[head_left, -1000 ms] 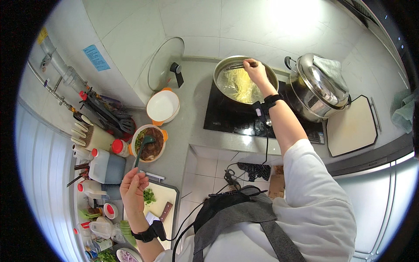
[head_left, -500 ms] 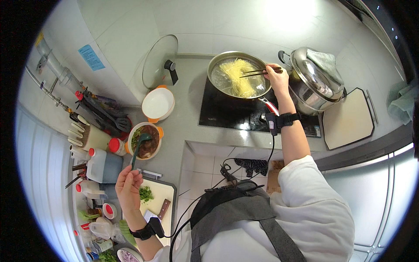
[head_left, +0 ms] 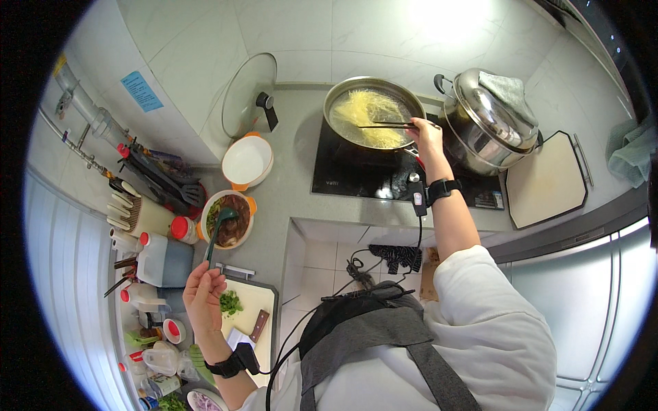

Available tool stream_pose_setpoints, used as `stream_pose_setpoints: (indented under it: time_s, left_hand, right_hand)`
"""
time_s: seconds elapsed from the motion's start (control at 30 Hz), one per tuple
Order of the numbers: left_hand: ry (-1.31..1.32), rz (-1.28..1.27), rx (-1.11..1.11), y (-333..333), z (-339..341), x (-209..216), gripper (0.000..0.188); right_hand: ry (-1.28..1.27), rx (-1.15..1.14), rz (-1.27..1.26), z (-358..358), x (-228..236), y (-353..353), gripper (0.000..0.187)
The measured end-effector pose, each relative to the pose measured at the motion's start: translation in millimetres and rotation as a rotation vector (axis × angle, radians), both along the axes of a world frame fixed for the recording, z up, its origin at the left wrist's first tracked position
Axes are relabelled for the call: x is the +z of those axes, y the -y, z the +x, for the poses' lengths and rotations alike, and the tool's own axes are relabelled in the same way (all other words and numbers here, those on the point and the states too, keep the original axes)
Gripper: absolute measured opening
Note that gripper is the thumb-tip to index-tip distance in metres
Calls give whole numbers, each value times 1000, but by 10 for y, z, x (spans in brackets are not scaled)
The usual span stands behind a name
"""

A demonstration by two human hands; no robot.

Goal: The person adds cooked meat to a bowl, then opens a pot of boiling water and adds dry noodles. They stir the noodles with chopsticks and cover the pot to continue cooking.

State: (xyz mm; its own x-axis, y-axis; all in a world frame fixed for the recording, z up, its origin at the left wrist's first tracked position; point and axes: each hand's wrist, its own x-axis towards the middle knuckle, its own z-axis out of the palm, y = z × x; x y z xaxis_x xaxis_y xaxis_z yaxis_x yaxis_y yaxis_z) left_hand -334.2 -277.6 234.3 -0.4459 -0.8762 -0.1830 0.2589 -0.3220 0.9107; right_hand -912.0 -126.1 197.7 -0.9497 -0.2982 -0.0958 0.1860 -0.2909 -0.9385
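My right hand [head_left: 426,137] is closed round a pair of dark chopsticks [head_left: 388,125], held almost level over a wide steel pan [head_left: 327,116]. Their tips touch a bundle of pale yellow noodles [head_left: 363,113] lying in the pan's water. At the left, my left hand [head_left: 204,284] pinches the handle end of a dark green ladle [head_left: 214,241]. The ladle's bowl rests in a white pot with orange handles [head_left: 251,226], among brown meat pieces [head_left: 236,205] and greens. An orange-handled white pot [head_left: 248,162] sits just behind it.
The pan stands on a black cooktop [head_left: 356,179], beside a large lidded steel pot [head_left: 483,123]. A glass lid [head_left: 240,96] leans on the wall. Left lie a knife [head_left: 259,326] and chopped greens [head_left: 230,303] on a cutting board [head_left: 264,294]; bottles and jars [head_left: 164,259] line the edge.
My right hand has moved slightly toward me, and the chopsticks now reach lower across the noodles. The noodle bundle has shifted left and spread out. My left hand and the ladle stay nearly still.
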Motion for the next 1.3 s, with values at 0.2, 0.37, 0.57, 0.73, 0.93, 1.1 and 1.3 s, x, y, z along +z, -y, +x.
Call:
stream_pose_setpoints:
  time_s: [0.2,0.37,0.57,0.73,0.93,1.1,1.3]
  left_hand:
    - [24,-4,15,-59,19,35,28]
    - [58,3,38,-79,19,66,28]
    - [29,-18,1,-101,-9,64,28]
    - [27,-19,-6,-101,-42,73,29]
    - [25,-27,14,-110,-7,66,28]
    - [11,-29,17,-91,19,32,27]
    - [8,-15,12,-70,16,-6,27]
  right_hand:
    - [-8,-14,-44,219,-178,197,15]
    - [29,-40,-88,299,-206,294,15]
    - [27,-22,-98,309,-214,318,18]
    - [5,-7,-75,332,-149,319,14]
    - [-300,63,110,417,231,118,15]
    - [-408,253,254,500,464,-11,17]
    - [-642,74,560,396,422,-76,16]
